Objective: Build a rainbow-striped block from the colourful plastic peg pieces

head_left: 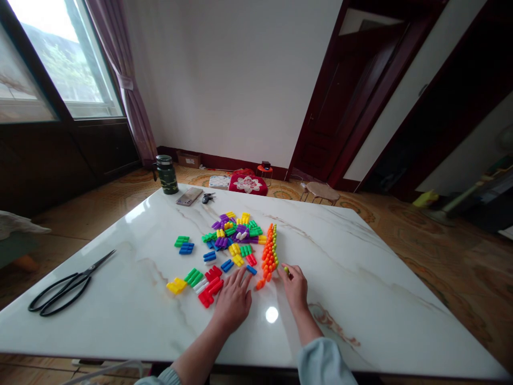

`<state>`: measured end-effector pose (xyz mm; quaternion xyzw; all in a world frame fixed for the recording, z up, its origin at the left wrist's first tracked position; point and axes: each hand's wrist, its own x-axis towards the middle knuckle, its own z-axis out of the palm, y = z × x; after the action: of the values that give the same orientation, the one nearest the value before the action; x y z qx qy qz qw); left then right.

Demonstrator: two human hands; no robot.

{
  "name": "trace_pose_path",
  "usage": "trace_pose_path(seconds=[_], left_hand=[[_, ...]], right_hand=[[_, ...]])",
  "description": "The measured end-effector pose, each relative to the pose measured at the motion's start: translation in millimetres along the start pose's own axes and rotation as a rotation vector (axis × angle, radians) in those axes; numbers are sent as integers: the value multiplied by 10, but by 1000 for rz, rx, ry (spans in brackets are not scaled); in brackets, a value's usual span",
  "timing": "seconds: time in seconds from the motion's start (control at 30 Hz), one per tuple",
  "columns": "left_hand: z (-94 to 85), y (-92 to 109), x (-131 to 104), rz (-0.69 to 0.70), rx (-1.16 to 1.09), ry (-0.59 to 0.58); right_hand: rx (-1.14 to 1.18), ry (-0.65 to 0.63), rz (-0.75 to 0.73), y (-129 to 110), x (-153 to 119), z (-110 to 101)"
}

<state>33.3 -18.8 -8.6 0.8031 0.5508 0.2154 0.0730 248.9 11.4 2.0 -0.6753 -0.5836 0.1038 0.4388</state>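
Pinching a yellow-green piece, the right hand is near the outspread left hand.

Left hand palm-down, right hand pinching

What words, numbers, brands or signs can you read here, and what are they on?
None: I can't read any.
Cardboard box by the wall: a pale mark, too small and blurred to read.
Camouflage flask, phone, scissors: no readable writing.
Plastic toy pieces: none readable either.
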Motion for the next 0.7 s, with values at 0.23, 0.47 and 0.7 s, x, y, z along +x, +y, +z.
trace_pose_path(seconds=[0.23,0.47,0.7], left_hand=[[15,-11,-6,14,5,20],[50,-31,-12,33,-8,76],[41,-16,-11,35,-20,100]], right_hand=[[67,2,5,40,-9,180],[125,31,41,-43,-49,234],[34,89,-74,-242,-312,89]])
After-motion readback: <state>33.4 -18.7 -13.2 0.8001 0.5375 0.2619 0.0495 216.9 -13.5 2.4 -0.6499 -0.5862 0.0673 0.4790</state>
